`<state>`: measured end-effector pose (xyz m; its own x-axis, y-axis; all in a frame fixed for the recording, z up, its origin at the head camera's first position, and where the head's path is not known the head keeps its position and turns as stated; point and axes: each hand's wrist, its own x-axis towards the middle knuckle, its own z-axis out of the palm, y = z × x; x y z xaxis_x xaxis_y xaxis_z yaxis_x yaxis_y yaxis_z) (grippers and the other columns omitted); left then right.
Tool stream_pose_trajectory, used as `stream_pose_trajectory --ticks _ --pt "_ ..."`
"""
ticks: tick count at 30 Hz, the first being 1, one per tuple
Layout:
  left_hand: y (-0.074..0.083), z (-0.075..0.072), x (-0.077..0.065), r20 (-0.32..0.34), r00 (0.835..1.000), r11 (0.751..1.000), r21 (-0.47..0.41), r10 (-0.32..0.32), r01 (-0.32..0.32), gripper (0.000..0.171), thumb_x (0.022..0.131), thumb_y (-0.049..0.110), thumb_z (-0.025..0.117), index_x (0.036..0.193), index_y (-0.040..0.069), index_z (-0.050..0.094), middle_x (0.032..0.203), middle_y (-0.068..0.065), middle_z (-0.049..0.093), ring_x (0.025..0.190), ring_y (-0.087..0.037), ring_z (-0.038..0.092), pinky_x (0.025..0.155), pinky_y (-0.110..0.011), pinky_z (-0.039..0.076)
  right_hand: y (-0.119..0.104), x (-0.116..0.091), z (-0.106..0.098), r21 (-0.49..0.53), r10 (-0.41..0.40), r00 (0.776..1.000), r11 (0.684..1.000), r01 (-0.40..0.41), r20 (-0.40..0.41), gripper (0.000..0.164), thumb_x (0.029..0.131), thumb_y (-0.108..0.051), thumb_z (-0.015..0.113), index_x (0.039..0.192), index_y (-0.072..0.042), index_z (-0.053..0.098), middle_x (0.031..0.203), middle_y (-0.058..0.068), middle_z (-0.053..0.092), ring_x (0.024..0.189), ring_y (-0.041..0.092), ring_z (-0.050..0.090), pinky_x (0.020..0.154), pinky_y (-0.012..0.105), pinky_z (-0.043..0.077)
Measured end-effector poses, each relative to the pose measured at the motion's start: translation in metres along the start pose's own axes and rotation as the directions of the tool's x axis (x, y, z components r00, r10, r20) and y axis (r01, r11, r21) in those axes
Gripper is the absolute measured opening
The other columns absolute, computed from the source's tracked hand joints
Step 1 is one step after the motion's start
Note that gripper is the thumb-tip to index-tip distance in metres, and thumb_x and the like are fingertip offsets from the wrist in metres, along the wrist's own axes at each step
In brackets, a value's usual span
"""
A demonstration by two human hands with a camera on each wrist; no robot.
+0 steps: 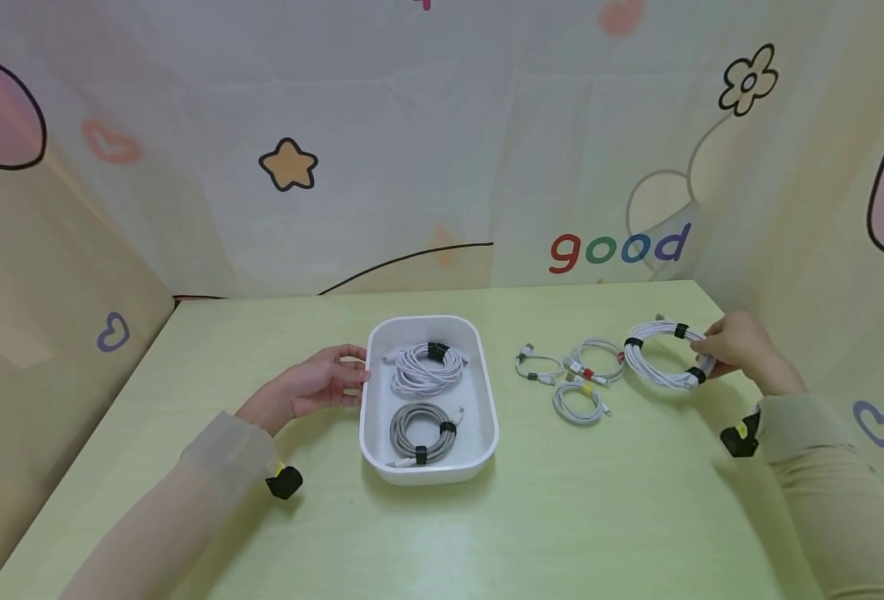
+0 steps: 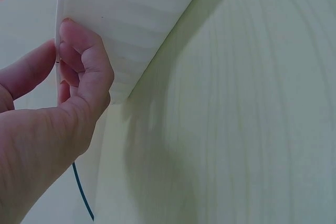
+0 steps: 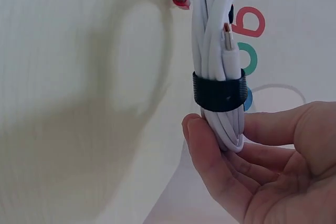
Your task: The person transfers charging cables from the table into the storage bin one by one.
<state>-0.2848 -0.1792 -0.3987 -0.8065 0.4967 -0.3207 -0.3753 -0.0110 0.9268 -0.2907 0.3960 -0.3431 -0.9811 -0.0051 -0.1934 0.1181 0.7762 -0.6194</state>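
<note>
My left hand point(image 1: 325, 382) is at the left side of a white plastic tray point(image 1: 434, 477). In the left wrist view, its thumb and fingers pinch the tray's rim. Inside the tray lie a white coiled cable point(image 1: 421, 379) with a black strap and, nearer me, a grey coiled cable point(image 1: 399, 433) with black straps. Over at the right, my right hand point(image 1: 737, 350) holds a large white cable coil point(image 1: 640, 368) bound with black straps. The right wrist view shows thumb and fingers gripping the bottom of this coil point(image 3: 212, 45), its shadow falling on the table.
Between tray and right hand lie several small coiled cables: one with black ties point(image 1: 533, 377), one with red ties point(image 1: 593, 373) and one with a yellow tie point(image 1: 587, 389). The pale green table point(image 1: 561, 517) ends at a printed cloth backdrop point(image 1: 412, 192), with cloth at both sides.
</note>
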Motion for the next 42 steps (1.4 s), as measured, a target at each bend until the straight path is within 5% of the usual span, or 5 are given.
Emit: stream_pose_trajectory --ticks 42 --pt "-0.004 0.0 0.0 0.006 1.0 0.999 -0.042 0.016 -0.015 0.043 0.095 -0.003 0.051 0.132 0.001 0.029 0.097 -0.003 0.064 0.083 -0.014 0.062 0.075 -0.031 0.056 -0.069 0.017 0.026 0.03 -0.033 0.998 0.999 0.032 0.055 0.04 0.094 -0.012 0.059 0.117 0.021 0.053 0.068 0.003 0.064 0.058 0.012 0.066 0.064 0.031 0.059"
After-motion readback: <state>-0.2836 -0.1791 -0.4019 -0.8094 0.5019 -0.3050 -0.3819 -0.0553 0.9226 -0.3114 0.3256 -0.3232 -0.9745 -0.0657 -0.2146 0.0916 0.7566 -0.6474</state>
